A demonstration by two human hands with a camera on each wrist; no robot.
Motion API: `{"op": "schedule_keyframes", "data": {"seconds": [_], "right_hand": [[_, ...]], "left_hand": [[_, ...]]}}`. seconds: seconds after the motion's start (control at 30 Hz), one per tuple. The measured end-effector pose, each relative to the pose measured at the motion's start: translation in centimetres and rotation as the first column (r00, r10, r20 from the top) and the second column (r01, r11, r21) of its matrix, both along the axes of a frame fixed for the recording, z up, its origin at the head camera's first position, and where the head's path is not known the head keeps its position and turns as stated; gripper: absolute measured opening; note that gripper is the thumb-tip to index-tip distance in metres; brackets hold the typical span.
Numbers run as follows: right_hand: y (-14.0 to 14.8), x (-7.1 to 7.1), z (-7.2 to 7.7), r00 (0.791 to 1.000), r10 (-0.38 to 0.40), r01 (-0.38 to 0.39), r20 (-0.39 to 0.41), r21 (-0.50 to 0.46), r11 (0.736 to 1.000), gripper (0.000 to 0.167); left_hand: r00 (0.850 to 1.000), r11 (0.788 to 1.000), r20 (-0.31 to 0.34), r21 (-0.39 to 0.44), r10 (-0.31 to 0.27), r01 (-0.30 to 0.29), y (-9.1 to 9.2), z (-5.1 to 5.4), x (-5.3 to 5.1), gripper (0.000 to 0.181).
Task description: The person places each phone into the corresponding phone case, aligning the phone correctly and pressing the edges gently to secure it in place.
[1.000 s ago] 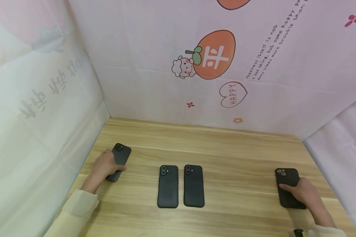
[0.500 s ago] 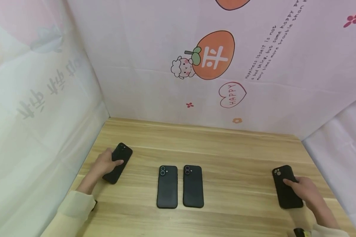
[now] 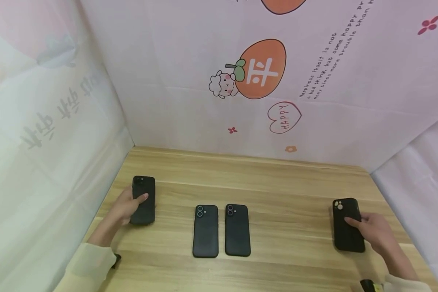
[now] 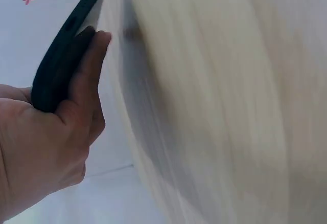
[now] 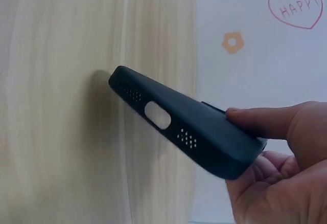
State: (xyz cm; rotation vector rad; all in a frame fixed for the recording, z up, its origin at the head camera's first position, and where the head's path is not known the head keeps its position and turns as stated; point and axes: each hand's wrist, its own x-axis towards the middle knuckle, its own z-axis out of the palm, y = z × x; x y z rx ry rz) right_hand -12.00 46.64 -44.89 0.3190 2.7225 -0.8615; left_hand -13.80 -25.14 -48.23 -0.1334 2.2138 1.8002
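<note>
My left hand (image 3: 123,207) grips a black phone (image 3: 146,211) by its left edge, thumb across the back, above the table's left side. In the left wrist view the dark phone (image 4: 61,55) appears edge-on and tilted, fingers beneath it. At the right, my right hand (image 3: 380,232) pinches a black phone case (image 3: 346,238), thumb on its back. Pale light shows through its camera holes, and the right wrist view shows the port and speaker cut-outs in the tilted case (image 5: 189,115). Two dark phones (image 3: 206,235) lie side by side between the hands, backs up.
The wooden tabletop (image 3: 284,194) lies under everything. A printed white cloth (image 3: 182,117) rises at its back edge, with more cloth along the left side (image 3: 58,162) and right side (image 3: 423,170). A dark band (image 3: 368,285) sits at the right wrist.
The left hand has lifted its phone and turned it more upright. The right hand has raised the case off the table and shifted it slightly left. The two middle phones stay put.
</note>
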Motion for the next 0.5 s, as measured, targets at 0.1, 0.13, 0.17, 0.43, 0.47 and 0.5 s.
{"op": "schedule_keyframes", "data": {"seconds": [0.1, 0.13, 0.17, 0.43, 0.47, 0.5], "right_hand": [[-0.9, -0.2, 0.4, 1.000, -0.010, 0.009, -0.016, -0.029, 1.000, 0.064], [-1.3, -0.2, 0.5, 1.000, -0.012, 0.011, -0.026, -0.046, 0.999, 0.069], [-1.8, -0.3, 0.6, 0.999, -0.021, 0.019, -0.026, -0.060, 0.998, 0.069], [-6.2, -0.2, 1.8, 0.994, 0.004, -0.018, -0.110, -0.130, 0.991, 0.063], [-6.8, -0.3, 2.0, 0.992, 0.008, -0.024, -0.126, -0.125, 0.992, 0.062], [-7.4, -0.3, 2.2, 0.990, 0.013, -0.031, -0.139, -0.123, 0.992, 0.061]], "left_hand": [[1.000, 0.992, -0.013, 0.129, 0.010, -0.008, 0.6, 0.1, 0.5, 0.057], [1.000, 0.988, -0.018, 0.152, 0.007, -0.004, 0.9, 0.2, 0.6, 0.056], [1.000, 0.985, -0.022, 0.174, 0.004, 0.000, 1.3, 0.4, 0.7, 0.055], [1.000, 0.951, -0.013, 0.309, -0.016, 0.020, 4.7, 1.7, 1.0, 0.057], [1.000, 0.945, -0.011, 0.326, -0.022, 0.024, 5.2, 1.9, 1.1, 0.057], [1.000, 0.940, -0.005, 0.339, -0.025, 0.025, 5.6, 2.0, 1.1, 0.057]]}}
